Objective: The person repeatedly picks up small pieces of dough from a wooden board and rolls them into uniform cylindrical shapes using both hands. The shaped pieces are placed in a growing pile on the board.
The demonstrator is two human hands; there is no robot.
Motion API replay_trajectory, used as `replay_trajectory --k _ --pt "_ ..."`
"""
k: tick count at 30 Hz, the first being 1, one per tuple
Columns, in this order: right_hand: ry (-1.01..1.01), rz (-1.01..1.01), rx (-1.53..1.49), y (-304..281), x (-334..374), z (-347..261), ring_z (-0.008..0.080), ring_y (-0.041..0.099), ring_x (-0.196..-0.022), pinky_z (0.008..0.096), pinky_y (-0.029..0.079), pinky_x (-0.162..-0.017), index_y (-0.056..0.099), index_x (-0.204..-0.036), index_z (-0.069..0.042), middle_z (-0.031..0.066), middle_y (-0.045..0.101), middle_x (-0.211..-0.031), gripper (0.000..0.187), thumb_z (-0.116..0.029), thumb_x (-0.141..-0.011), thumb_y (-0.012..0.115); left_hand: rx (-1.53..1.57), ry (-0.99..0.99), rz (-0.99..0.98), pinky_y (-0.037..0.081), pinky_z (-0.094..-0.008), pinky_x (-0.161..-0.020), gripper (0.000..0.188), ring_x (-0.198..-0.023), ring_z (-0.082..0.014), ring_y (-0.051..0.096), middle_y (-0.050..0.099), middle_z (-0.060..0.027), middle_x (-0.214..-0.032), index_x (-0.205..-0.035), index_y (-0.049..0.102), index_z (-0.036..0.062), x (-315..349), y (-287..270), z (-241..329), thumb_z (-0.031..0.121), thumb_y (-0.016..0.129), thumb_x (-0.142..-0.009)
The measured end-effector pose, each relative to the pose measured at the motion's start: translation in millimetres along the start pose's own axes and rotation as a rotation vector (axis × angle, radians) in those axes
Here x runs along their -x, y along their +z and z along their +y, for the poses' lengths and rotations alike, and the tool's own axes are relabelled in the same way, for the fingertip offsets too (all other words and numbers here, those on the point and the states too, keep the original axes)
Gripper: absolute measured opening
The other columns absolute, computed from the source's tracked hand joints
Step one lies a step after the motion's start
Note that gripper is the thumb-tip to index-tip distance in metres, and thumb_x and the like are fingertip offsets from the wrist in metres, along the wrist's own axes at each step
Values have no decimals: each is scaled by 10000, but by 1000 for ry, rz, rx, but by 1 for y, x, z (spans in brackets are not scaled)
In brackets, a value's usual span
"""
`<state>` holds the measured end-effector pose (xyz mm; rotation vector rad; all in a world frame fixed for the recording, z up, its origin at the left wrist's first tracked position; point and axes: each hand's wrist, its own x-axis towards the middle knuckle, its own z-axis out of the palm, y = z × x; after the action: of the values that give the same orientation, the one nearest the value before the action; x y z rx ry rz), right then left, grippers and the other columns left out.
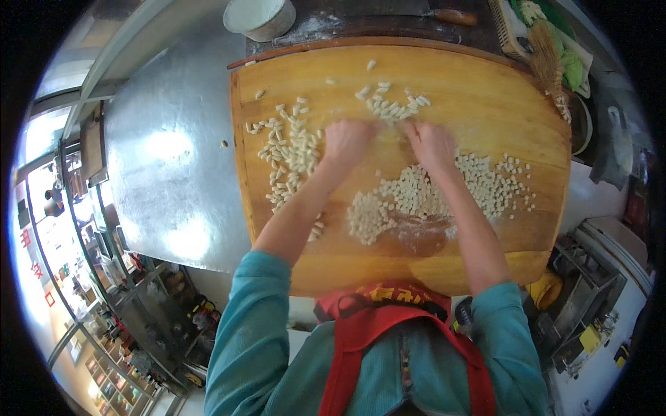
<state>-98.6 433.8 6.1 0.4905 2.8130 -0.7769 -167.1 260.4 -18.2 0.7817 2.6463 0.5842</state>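
Head camera: Above a wooden board [485, 83], a person's left hand [352, 140] and right hand [431, 145] curl inward, too blurred to tell what they hold. Elongated white dough-like pieces [395, 111] lie just beyond, toward the board's far edge, long axes pointing variously, the right hand nearer.

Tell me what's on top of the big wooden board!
On the board lie many small pale dough-like pieces, and some whitish powder. The left hand and right hand are over it; anything directly beneath them or the forearms is covered, so I can't tell.
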Motion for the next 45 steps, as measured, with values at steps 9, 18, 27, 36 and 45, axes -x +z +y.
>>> replay_trajectory --k 9,18,27,36,45 --pt "-115 -99 99 -2 50 23 320 627 -810 425 496 -745 661 -834 -15 180 634 -848 160 -171 -838 625 137 533 45 529 -387 -678 221 -794 -280 626 613 -109 -890 -982 666 90 61 3 -3 119 664 -763" --pt "-138 21 -237 10 47 16 331 627 -854 409 503 -776 681 -938 -26 164 645 -924 160 -127 -842 604 49 56 -18 501 -405 -629 218 -759 -275 636 658 -61 -811 -753 690 115 35 -10 10 329 724 -727" --pt "-134 -85 -94 5 46 8 310 624 -886 410 503 -773 690 -961 -76 146 636 -925 173 -161 -817 649 -59 -36 132 495 -408 -567 252 -616 -307 637 643 -112 -659 -798 666 104 6 14 -6 356 673 -806" --pt "-278 69 -79 20 46 19 296 626 -815 407 501 -711 694 -844 -57 124 639 -851 135 -179 -791 673 179 471 152 526 -377 -659 185 -859 -274 611 615 -94 -899 -908 652 87 70 4 19 192 697 -763" --pt "58 50 -21 9 21 12 290 633 -621 397 479 -555 669 -722 -84 113 644 -651 348 -425 -730 738 182 379 24 525 -376 -728 199 -877 -264 586 596 -72 -916 -953 664 94 70 -1 12 155 683 -765"
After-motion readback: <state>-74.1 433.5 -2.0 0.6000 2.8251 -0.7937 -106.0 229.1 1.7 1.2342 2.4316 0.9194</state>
